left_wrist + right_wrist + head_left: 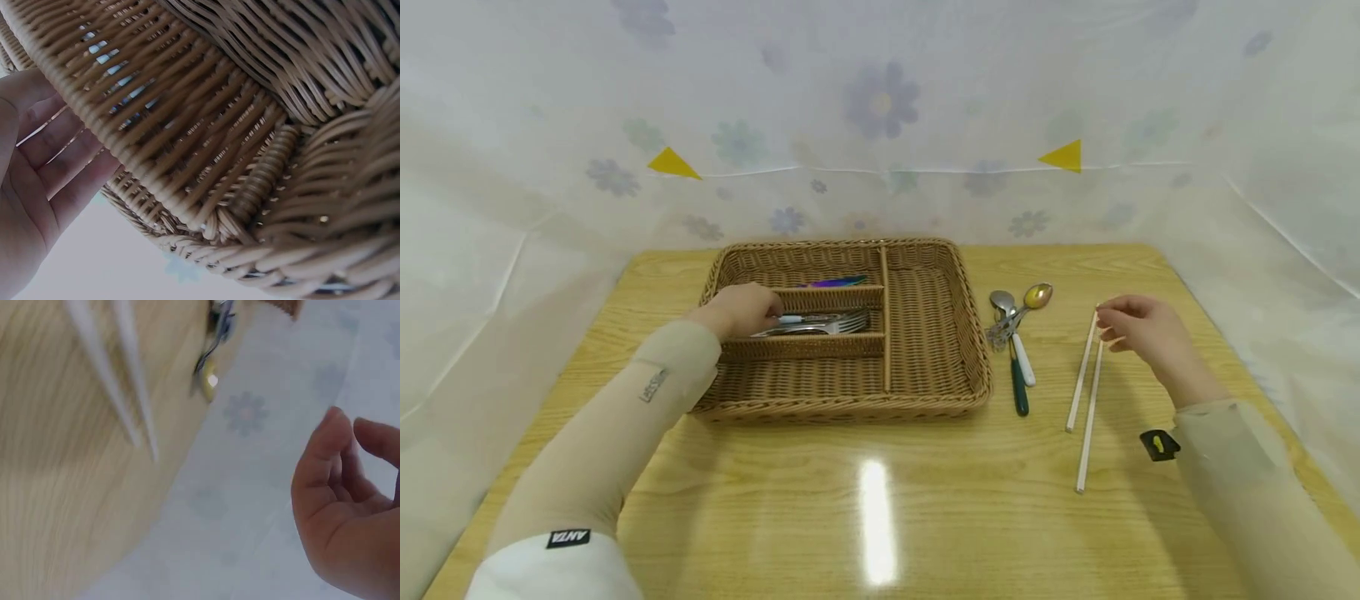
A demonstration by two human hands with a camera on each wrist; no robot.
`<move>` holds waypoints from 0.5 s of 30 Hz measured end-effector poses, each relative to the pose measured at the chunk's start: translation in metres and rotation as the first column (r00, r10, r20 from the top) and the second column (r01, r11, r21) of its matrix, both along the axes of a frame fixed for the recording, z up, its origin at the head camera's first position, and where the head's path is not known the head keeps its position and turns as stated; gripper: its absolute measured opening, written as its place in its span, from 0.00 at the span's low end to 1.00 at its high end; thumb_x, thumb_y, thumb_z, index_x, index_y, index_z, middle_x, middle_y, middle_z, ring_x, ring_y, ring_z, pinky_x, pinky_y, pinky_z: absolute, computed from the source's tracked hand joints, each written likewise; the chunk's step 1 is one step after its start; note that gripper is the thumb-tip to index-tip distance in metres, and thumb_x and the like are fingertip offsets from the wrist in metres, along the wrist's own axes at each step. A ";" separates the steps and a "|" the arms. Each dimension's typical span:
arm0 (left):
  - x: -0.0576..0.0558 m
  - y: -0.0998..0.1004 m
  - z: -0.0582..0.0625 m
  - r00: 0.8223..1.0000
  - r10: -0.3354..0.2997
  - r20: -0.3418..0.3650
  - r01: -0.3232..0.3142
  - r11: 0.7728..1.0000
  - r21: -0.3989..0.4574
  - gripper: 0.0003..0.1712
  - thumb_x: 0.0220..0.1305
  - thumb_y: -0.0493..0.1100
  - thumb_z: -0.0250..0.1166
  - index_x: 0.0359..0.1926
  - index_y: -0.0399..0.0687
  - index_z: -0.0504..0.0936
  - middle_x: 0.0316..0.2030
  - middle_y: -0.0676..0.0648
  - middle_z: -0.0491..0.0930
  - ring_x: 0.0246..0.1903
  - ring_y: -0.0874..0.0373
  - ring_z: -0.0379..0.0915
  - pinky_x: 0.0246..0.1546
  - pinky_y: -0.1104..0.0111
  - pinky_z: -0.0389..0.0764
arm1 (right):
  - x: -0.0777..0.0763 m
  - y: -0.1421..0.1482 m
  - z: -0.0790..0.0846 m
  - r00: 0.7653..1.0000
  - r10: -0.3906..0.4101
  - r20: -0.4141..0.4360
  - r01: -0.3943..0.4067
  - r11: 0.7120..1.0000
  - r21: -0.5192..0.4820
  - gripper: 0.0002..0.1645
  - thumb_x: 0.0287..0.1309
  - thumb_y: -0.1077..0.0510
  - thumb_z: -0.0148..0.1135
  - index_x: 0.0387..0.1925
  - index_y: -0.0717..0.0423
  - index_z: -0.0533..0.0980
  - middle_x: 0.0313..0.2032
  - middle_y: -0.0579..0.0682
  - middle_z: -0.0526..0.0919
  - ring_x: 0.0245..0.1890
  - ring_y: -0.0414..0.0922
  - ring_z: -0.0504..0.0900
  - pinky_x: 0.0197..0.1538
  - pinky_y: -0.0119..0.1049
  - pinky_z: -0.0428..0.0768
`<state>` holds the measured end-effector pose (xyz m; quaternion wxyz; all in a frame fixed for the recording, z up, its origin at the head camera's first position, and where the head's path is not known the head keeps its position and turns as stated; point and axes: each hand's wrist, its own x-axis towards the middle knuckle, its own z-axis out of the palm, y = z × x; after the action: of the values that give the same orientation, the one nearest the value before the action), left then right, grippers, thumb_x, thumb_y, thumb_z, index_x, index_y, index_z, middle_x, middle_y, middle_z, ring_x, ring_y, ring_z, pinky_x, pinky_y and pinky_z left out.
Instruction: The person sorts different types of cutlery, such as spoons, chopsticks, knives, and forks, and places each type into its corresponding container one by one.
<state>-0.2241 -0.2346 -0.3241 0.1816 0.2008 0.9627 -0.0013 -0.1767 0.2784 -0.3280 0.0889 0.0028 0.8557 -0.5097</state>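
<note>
My left hand [747,308] reaches into the middle compartment of a wicker basket [842,408], beside the white handle end of a utensil among forks [850,322]. In the left wrist view, its fingers [75,169] extend behind a woven divider, loosely bent, with no visible grip on anything. My right hand [1146,333] hovers over the far ends of two white chopsticks [1087,433] on the table. In the right wrist view, thumb and forefinger curve towards each other with a gap between them, apart from the chopsticks.
Between basket and chopsticks lie a spoon [1038,296], a green-handled utensil [1018,387], a white-handled utensil [1024,362] and fork tines. A purple-blue utensil [838,282] sits in the basket's back compartment. A small black tag [1160,445] shows by my right sleeve.
</note>
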 end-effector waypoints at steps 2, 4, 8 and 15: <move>0.001 0.001 -0.001 1.000 -0.013 -0.011 0.013 1.000 0.009 0.10 0.67 0.41 0.55 0.36 0.42 0.81 0.28 0.47 0.78 0.22 0.61 0.64 0.26 0.66 0.68 | 0.000 0.011 -0.007 0.998 0.062 0.012 -0.062 0.955 0.291 0.24 0.69 0.51 0.45 0.54 0.66 0.69 0.40 0.54 0.81 0.33 0.38 0.79 0.36 0.34 0.81; 0.002 0.003 -0.001 0.999 -0.019 -0.030 0.020 1.000 0.015 0.09 0.67 0.41 0.55 0.34 0.42 0.80 0.26 0.48 0.76 0.21 0.62 0.62 0.24 0.68 0.67 | 0.001 0.019 -0.015 0.992 0.116 0.050 -0.126 0.900 0.417 0.25 0.69 0.53 0.45 0.56 0.70 0.67 0.46 0.68 0.76 0.35 0.46 0.80 0.36 0.39 0.80; 0.004 0.006 -0.001 0.999 -0.007 -0.034 0.008 1.000 0.018 0.10 0.67 0.41 0.55 0.36 0.42 0.82 0.26 0.48 0.77 0.21 0.61 0.65 0.25 0.66 0.70 | 0.001 0.027 -0.033 0.980 0.162 0.113 -0.197 0.860 0.471 0.23 0.67 0.56 0.48 0.53 0.72 0.69 0.48 0.73 0.73 0.33 0.52 0.79 0.33 0.41 0.79; 0.004 0.010 0.002 1.000 -0.006 -0.019 0.006 1.000 0.015 0.10 0.69 0.41 0.53 0.36 0.44 0.80 0.23 0.50 0.73 0.21 0.59 0.64 0.25 0.66 0.66 | -0.005 0.028 -0.050 0.963 0.156 0.220 -0.251 0.814 0.523 0.15 0.62 0.55 0.54 0.31 0.67 0.72 0.19 0.50 0.76 0.22 0.42 0.75 0.28 0.36 0.75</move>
<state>-0.2201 -0.2250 -0.3217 0.1707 0.2051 0.9637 0.0036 -0.1815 0.3065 -0.3777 0.2098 -0.0212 0.9501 -0.2298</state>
